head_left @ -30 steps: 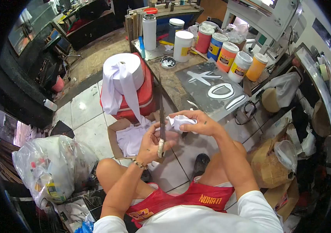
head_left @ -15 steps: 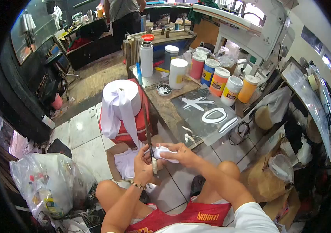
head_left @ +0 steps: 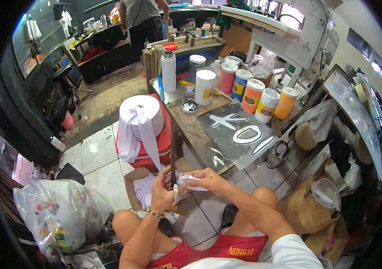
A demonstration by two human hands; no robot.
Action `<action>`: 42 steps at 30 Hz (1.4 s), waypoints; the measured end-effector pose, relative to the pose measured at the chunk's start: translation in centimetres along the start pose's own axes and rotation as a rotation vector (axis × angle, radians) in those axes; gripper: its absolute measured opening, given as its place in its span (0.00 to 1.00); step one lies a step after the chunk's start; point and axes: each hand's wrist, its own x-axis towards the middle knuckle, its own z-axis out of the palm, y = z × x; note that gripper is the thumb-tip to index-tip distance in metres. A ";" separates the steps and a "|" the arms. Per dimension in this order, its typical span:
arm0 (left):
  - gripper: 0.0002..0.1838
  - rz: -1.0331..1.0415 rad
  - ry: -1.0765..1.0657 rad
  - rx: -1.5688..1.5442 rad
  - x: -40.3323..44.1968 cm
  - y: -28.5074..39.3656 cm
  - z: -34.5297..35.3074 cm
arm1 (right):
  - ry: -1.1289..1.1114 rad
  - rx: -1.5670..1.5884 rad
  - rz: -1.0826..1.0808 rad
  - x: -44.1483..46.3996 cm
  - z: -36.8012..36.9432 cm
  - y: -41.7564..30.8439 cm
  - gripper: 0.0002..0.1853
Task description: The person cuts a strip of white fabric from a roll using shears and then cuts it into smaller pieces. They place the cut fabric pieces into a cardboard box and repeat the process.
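My left hand [head_left: 164, 190] is closed around a long thin dark tool [head_left: 173, 157], which stands nearly upright with a whitish wrapped handle end [head_left: 176, 194] at the bottom. My right hand [head_left: 204, 179] pinches a crumpled white cloth [head_left: 188, 181] against the tool's lower part. Below and behind my hands, a cardboard box [head_left: 130, 188] holds more white fabric [head_left: 143, 190]. A big roll of white fabric [head_left: 148, 114] sits on a red cooler [head_left: 166, 139], with a loose strip hanging down toward the box.
On the low table [head_left: 180, 112] stand several paint jars [head_left: 252, 95], a white bottle [head_left: 168, 71] and a sheet with white lettering [head_left: 238, 132]. A clear bag of refuse [head_left: 61, 215] lies at left. Another person [head_left: 144, 20] stands at the back.
The view has tilted up, bringing the other person into sight. My right hand has brought the white cloth onto the tool beside my left hand; the left hand has closed further around the tool.
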 end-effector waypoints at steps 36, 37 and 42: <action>0.35 -0.126 -0.239 -0.090 0.8 1.0 -3.2 | 0.851 -0.740 -0.399 0.4 -5.8 -3.6 0.12; 0.36 -0.179 -0.305 -0.165 0.4 0.1 -2.6 | 0.854 -0.744 -0.387 0.3 -6.2 -3.7 0.12; 0.41 -0.529 -0.530 -0.541 -1.0 -4.5 0.3 | 0.886 -0.507 -0.388 0.0 -8.0 -4.3 0.09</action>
